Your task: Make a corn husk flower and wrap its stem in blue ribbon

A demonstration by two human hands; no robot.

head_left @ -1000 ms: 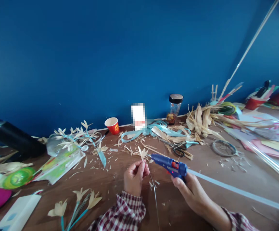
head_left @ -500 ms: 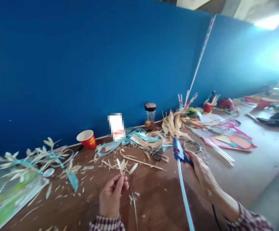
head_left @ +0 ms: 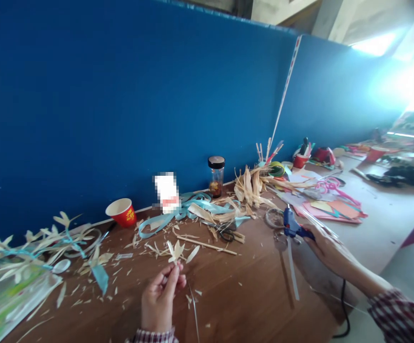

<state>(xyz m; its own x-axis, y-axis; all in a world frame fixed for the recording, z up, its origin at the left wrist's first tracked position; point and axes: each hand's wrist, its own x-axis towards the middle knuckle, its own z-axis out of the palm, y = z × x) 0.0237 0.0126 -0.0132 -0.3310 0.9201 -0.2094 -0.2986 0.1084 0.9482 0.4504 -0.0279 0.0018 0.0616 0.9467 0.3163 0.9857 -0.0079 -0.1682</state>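
Pinching flower, left fingers; right fingers gripping glue gun, littered table, blue wall

Left hand and right hand left bare. Long-sleeved checked shirt worn: dark red and white squares crossed by darker lines. Left cuff cut off by bottom edge, only narrow strip shown. Right sleeve seen in lower right corner, loosely creased, cuff ended short of wrist, forearm uncovered beyond it.
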